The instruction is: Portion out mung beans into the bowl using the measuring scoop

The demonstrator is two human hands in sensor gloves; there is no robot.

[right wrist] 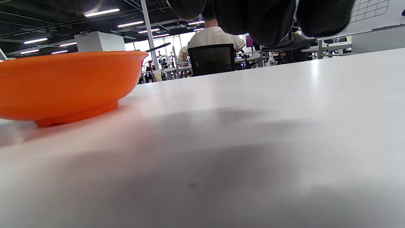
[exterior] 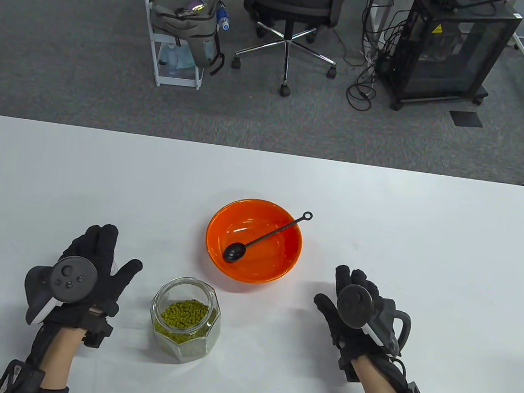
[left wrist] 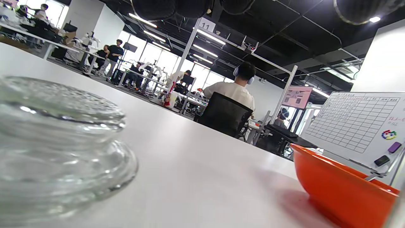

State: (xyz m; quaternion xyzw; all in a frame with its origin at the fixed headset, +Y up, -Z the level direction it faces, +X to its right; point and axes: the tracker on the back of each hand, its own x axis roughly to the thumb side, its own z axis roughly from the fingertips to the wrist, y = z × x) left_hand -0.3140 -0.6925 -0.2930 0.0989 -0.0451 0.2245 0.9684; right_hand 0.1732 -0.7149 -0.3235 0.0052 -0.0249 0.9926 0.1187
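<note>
**Table view: both hands flat, scoop resting in the bowl**

Table view shows a white table [exterior: 432, 230] filling the lower half of the frame, its far edge running across the middle. Bare surface is seen left, right and beyond the items. An orange bowl [exterior: 282, 262] sits at centre, with a black measuring scoop [exterior: 263, 239] lying in it, its handle propped over the upper right rim. A glass jar [exterior: 185, 320] of mung beans [exterior: 184, 315] stands just below and left of the bowl, apart from it. The left hand [exterior: 91, 270] is spread flat at lower left, fingers straight, nothing held. The right hand [exterior: 356, 307] lies likewise at lower right, fingers extended, nothing held.
</note>
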